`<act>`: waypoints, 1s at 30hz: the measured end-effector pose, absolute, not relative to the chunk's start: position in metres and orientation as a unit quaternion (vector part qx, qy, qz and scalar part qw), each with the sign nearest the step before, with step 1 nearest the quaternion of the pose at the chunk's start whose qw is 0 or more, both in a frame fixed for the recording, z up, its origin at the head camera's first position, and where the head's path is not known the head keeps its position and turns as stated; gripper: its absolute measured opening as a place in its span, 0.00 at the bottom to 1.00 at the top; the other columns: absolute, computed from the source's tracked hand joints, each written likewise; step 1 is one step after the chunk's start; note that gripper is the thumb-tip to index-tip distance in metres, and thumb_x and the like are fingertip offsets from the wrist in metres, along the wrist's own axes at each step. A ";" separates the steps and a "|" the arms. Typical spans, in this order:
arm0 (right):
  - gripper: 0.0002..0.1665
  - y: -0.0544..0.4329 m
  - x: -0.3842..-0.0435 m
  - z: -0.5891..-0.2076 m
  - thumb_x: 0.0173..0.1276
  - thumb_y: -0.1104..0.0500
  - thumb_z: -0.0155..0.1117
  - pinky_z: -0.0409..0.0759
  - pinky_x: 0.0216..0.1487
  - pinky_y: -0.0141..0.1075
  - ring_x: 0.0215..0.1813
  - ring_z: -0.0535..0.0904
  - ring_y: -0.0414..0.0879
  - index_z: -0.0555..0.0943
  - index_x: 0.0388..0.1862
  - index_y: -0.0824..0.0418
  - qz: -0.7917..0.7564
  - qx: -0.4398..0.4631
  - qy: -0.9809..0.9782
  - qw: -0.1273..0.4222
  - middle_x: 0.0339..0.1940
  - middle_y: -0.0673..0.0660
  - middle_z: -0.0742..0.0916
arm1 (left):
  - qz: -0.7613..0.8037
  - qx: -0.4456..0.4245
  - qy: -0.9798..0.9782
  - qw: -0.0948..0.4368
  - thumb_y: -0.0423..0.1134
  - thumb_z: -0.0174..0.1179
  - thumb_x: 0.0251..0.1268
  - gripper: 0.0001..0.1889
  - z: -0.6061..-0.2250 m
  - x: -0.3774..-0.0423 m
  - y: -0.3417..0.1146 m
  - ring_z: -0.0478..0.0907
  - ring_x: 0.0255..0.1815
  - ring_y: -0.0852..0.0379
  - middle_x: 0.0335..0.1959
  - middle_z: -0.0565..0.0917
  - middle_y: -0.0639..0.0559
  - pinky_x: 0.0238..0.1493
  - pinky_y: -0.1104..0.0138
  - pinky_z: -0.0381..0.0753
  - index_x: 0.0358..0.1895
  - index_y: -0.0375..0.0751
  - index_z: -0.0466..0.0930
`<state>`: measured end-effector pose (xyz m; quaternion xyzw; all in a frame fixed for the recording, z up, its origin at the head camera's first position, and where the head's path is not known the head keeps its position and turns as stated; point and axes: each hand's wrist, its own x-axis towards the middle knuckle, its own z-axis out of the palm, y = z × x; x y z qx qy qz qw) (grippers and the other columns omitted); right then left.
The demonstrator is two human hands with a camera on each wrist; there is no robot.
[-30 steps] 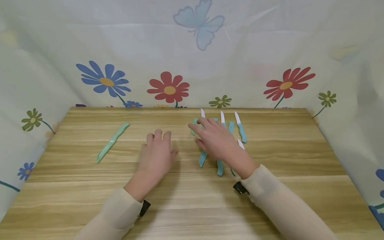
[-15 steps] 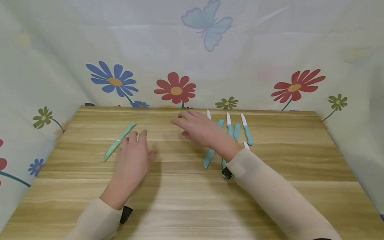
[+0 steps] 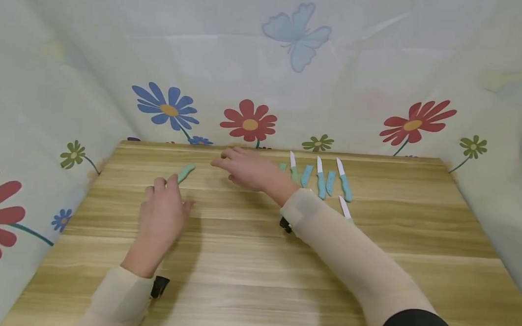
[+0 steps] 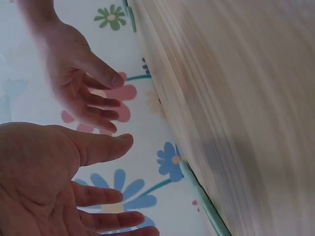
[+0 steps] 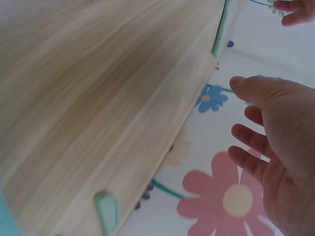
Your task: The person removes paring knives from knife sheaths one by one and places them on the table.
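Observation:
My left hand (image 3: 163, 209) hovers with loosely bent fingers above a green paring knife (image 3: 186, 172) in its sheath, hiding most of it. In the left wrist view this knife (image 4: 204, 199) lies on the table, apart from the hand. My right hand (image 3: 249, 170) hangs over the table's back part with nothing in its relaxed fingers. Right of it lie a green-handled knife (image 3: 293, 165) with a white blade and two blue-handled knives (image 3: 320, 178), (image 3: 344, 181). Blue sheaths (image 3: 306, 175), (image 3: 330, 183) lie between them. A green sheath (image 3: 283, 167) is partly hidden by the right hand.
Another white-bladed knife (image 3: 345, 207) lies nearer, partly covered by the right sleeve (image 3: 345, 251). The wood-grain table (image 3: 237, 280) ends at a flower-printed curtain (image 3: 358, 89) behind and at both sides.
Both hands have moved left: my left hand now hovers over the sheathed green knife, and my right hand has left the row of knives. The head view has shifted slightly left.

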<state>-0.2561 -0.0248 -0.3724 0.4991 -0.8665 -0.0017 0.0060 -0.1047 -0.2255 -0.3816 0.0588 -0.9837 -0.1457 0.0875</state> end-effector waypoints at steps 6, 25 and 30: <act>0.33 -0.058 -0.258 -0.378 0.81 0.58 0.64 0.68 0.77 0.42 0.77 0.69 0.50 0.70 0.81 0.46 0.012 0.509 -0.860 -0.029 0.74 0.53 0.77 | -0.147 0.066 -0.983 0.085 0.40 0.69 0.73 0.36 -0.387 -0.105 -0.242 0.73 0.51 0.23 0.52 0.72 0.22 0.36 0.36 0.82 0.71 0.17 0.64; 0.30 -0.133 -0.253 -0.402 0.90 0.59 0.45 0.53 0.83 0.39 0.86 0.57 0.47 0.62 0.86 0.49 -0.067 0.528 -0.845 -0.041 0.85 0.50 0.67 | -0.150 0.107 -0.982 -0.040 0.36 0.57 0.79 0.21 -0.396 -0.130 -0.269 0.72 0.55 0.22 0.53 0.71 0.21 0.48 0.36 0.80 0.57 0.16 0.72; 0.30 -0.138 -0.253 -0.404 0.90 0.59 0.44 0.53 0.83 0.39 0.86 0.56 0.48 0.62 0.86 0.49 -0.077 0.534 -0.841 -0.038 0.85 0.49 0.67 | -0.130 0.091 -0.986 -0.050 0.31 0.56 0.77 0.15 -0.399 -0.132 -0.276 0.73 0.54 0.25 0.49 0.74 0.23 0.56 0.38 0.76 0.53 0.17 0.75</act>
